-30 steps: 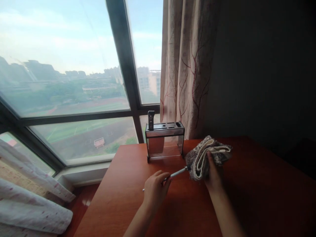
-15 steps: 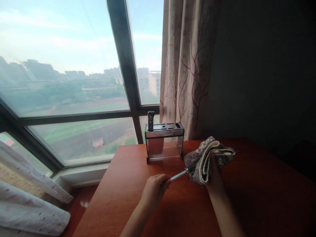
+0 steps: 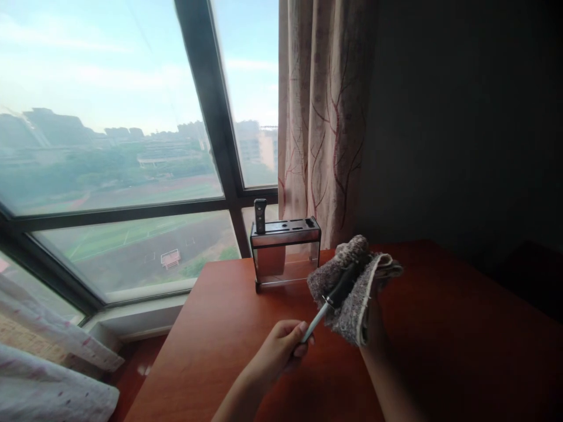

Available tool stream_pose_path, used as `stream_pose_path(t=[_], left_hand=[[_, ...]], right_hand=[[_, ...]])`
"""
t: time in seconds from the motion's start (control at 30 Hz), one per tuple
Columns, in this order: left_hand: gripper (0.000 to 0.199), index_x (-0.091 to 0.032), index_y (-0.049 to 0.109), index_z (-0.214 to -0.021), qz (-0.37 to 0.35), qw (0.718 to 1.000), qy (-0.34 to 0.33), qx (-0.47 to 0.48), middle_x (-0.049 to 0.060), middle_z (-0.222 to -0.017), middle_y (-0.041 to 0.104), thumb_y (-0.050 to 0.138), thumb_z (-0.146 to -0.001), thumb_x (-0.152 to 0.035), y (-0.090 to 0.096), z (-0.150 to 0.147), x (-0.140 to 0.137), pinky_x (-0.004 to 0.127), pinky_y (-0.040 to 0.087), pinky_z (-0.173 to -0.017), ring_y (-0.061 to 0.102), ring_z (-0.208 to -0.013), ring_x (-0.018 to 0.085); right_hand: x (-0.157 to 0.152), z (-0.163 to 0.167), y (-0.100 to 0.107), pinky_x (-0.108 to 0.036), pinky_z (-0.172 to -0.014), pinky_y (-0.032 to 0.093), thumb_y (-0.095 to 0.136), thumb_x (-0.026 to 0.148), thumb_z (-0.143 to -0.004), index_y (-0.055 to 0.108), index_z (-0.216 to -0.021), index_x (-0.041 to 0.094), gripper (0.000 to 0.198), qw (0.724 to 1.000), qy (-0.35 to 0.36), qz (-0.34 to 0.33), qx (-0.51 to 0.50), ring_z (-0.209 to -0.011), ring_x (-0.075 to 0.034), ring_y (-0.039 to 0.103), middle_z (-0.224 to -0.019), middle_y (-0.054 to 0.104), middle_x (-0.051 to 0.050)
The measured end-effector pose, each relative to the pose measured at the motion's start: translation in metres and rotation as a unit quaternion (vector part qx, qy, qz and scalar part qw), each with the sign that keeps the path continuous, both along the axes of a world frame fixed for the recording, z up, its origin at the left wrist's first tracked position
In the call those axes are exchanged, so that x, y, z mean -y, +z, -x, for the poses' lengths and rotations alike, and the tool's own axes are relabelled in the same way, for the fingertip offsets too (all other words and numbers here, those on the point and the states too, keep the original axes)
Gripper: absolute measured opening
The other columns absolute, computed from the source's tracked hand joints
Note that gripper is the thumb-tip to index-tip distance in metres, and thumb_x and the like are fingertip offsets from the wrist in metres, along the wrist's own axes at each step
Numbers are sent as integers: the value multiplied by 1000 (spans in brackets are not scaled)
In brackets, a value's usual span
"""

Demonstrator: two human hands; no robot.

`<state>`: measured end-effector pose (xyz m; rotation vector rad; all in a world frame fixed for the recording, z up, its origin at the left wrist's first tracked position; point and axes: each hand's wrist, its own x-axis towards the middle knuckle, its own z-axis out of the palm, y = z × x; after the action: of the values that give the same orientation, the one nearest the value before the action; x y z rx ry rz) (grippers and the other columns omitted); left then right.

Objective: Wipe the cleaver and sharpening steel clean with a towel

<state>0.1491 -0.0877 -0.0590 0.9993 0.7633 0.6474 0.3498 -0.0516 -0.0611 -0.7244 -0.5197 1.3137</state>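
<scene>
My left hand [image 3: 284, 347] is closed around the pale metal rod of a sharpening steel [image 3: 315, 322], near its lower end. The steel slants up to the right, and its black handle lies against a folded grey-brown towel [image 3: 350, 319] with cream edging. Behind the towel my right hand [image 3: 373, 328] holds it from below and to the right. Most of that hand's fingers are hidden by the cloth, which opens toward the camera around the handle. Both hands are above the reddish-brown table [image 3: 220, 334].
A clear-sided knife block [image 3: 285, 240] with a black top stands at the table's back edge. One black-handled knife [image 3: 260, 217] is upright in its left slot. Behind are a window [image 3: 118, 146] and a patterned curtain [image 3: 325, 117]. A dark wall [image 3: 461, 117] rises at the right.
The towel has opened away from the handle and turned, so more of the black handle shows. The steel tilts more steeply. The view has shifted slightly to the right.
</scene>
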Motion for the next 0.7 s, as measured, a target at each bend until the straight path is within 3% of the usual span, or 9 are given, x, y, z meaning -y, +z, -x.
stream_pose_path(t=[0.1,0.27,0.33,0.43,0.53,0.6,0.7], left_hand=[[44,-13,58,-77,-6,999,37,-2,-8,-50,40,60,-78,-57,-4,-3,-2,19,10,-34,19,-36,3],[46,-16,56,-69,-113,978,140,-102,-5,-50,46,58,-77,-61,-13,-3,-8,20,19,-36,31,-35,6],[43,-16,61,-70,-212,943,181,-183,-1,-53,52,54,-82,-57,-14,0,-9,22,27,-40,39,-39,9],[32,-19,70,-80,-372,845,240,-300,5,-67,64,54,-86,-46,-13,7,-8,26,38,-56,53,-57,15],[26,-24,72,-98,-451,768,266,-370,8,-79,68,54,-88,-40,-13,11,-4,27,37,-63,57,-64,18],[26,-26,71,-102,-472,749,253,-390,8,-80,68,52,-89,-38,-13,10,-1,27,36,-62,56,-65,18],[27,-24,70,-100,-475,768,205,-377,8,-80,66,48,-91,-36,-11,7,1,26,36,-62,57,-67,18]], right_hand=[[4,14,-10,-40,-77,55,71,68,-60,68,-93,23,55,997,60,42,-37,-84,-25,68,-85,74,-3],[4,27,-3,-34,-82,54,86,36,-55,65,-104,24,55,998,-39,9,48,-91,-23,68,-97,74,-1],[2,29,2,-36,-83,53,85,35,-56,67,-100,22,50,992,-75,16,97,-93,-24,67,-97,74,-3],[-1,32,2,-36,-83,53,84,34,-58,70,-91,19,39,979,-126,39,154,-92,-26,68,-90,75,-4],[-3,33,0,-35,-80,54,83,35,-58,71,-94,19,41,979,-138,61,139,-91,-25,69,-91,76,-3],[-4,32,-1,-33,-78,55,82,37,-60,69,-101,21,46,985,-125,75,95,-90,-23,69,-95,76,-2],[-5,28,-2,-30,-75,56,81,41,-62,67,-104,24,48,993,-88,75,20,-88,-21,70,-95,75,1]])
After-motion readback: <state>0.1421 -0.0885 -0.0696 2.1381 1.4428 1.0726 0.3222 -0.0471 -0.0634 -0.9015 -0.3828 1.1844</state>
